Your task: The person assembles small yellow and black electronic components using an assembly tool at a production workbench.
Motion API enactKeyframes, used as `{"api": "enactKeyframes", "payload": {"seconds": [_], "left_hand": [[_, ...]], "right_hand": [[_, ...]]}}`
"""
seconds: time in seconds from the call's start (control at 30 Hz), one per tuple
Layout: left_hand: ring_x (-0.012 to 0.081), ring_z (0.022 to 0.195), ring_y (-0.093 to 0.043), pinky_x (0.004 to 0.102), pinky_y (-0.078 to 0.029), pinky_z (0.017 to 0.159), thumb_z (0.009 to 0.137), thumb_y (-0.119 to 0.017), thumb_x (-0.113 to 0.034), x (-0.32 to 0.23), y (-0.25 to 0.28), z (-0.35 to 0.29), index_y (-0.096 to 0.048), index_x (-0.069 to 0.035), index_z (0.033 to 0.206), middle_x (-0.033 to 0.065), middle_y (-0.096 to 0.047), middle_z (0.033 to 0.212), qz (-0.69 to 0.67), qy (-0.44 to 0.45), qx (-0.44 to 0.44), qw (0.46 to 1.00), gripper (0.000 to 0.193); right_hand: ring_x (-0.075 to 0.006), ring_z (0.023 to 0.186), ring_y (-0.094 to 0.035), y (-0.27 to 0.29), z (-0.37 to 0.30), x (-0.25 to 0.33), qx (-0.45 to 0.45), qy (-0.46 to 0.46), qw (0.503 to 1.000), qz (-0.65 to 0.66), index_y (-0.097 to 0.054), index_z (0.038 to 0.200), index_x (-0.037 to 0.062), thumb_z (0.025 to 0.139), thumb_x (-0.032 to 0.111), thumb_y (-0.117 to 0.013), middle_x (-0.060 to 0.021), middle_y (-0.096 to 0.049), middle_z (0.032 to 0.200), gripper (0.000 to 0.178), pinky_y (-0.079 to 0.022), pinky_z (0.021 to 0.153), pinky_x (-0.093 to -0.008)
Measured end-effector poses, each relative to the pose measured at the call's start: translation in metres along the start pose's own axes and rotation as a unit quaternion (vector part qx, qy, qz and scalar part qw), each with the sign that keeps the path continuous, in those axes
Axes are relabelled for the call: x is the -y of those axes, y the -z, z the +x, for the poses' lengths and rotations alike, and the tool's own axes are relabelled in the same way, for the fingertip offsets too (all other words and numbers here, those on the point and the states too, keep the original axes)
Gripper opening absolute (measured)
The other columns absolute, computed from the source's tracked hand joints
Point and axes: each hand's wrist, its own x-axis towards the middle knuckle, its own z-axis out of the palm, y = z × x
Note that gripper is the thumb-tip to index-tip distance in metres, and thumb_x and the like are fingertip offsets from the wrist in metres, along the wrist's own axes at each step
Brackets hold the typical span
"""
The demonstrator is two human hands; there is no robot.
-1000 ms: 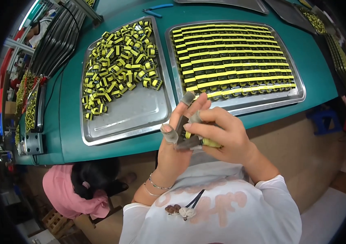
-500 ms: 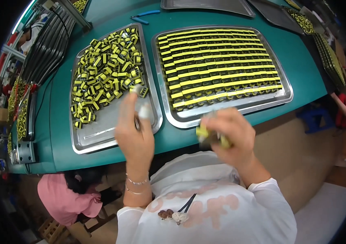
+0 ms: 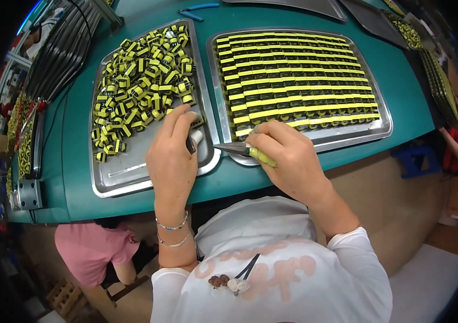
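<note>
Over the front right corner of the left metal tray (image 3: 156,185), my left hand (image 3: 170,161) pinches a small transformer (image 3: 196,123) between covered fingertips. Most of that piece is hidden by the fingers. My right hand (image 3: 296,161) is closed around pliers (image 3: 234,148) with yellow-green handles. Their pointed metal jaws face left, toward the left hand, and do not touch the piece. A loose heap of black-and-yellow transformers (image 3: 137,89) lies in the left tray. On the right metal tray (image 3: 347,141), more transformers (image 3: 304,81) stand in straight rows.
Blue-handled pliers (image 3: 199,8) lie at the back of the green table (image 3: 78,177). Dark trays (image 3: 59,59) are stacked at the far left, and a metal block (image 3: 29,194) sits at the left edge. A person in pink (image 3: 97,253) sits at lower left; another in red (image 3: 457,145) is at right.
My right hand has moved up and left, bringing the pliers' jaws into view near my left hand. The left hand's fingers have drawn together on the small transformer.
</note>
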Motion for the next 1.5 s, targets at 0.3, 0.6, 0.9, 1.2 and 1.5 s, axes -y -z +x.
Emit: {"api": "enactKeyframes", "payload": {"seconds": [0.3,0.6,0.9,1.2,1.5], "left_hand": [[0.0332,0.087,-0.06,0.0394,-0.049,0.071,0.069,-0.061,0.009,-0.003,0.005,0.001,-0.059,-0.005,0.102,0.0101,-0.062,0.104,0.001,0.034,0.048,0.998,0.036],[0.0116,0.083,-0.059,0.0254,-0.051,0.069,0.085,-0.061,0.002,-0.005,0.01,-0.02,-0.055,0.003,0.119,0.0064,-0.056,0.099,-0.393,0.187,0.01,0.9,0.034],[0.0163,0.085,-0.061,0.0284,-0.054,0.076,0.089,-0.056,0.003,-0.015,0.02,-0.036,-0.054,0.007,0.119,0.0097,-0.053,0.102,-0.515,0.197,-0.001,0.834,0.031],[0.0163,0.082,-0.061,0.031,-0.055,0.075,0.089,-0.059,-0.004,-0.004,0.021,-0.042,-0.053,0.008,0.115,0.0132,-0.057,0.107,-0.491,0.112,0.037,0.863,0.029],[0.0165,0.085,-0.062,0.0331,-0.056,0.077,0.09,-0.06,-0.007,-0.009,0.029,-0.036,-0.05,0.006,0.122,0.0161,-0.06,0.11,-0.56,0.187,0.037,0.806,0.036]], "right_hand": [[-0.0282,0.081,-0.062,0.007,-0.003,0.001,-0.06,-0.015,0.998,0.027,-0.061,0.092,0.0025,0.069,-0.001,-0.071,-0.0128,-0.06,0.094,0.025,-0.05,0.068,-0.0345],[-0.0201,0.079,-0.055,0.024,-0.018,-0.005,-0.108,-0.062,0.974,0.189,-0.057,0.094,-0.0002,0.076,-0.006,-0.06,-0.0109,-0.058,0.088,0.019,-0.043,0.072,-0.0306],[-0.0222,0.077,-0.058,0.007,-0.005,0.005,0.024,0.064,0.998,-0.015,-0.068,0.093,0.008,0.06,0.005,-0.072,-0.0048,-0.059,0.093,0.033,-0.047,0.067,-0.0347],[-0.0274,0.08,-0.059,0.01,-0.013,0.003,0.018,0.028,0.999,0.04,-0.066,0.106,0.0062,0.062,0.004,-0.075,-0.0109,-0.057,0.094,0.046,-0.05,0.07,-0.0362],[-0.0262,0.082,-0.058,0.012,-0.012,0.002,0.059,0.028,0.998,0.02,-0.063,0.106,0.0056,0.07,0.011,-0.075,-0.0086,-0.055,0.099,0.039,-0.049,0.072,-0.036]]}}
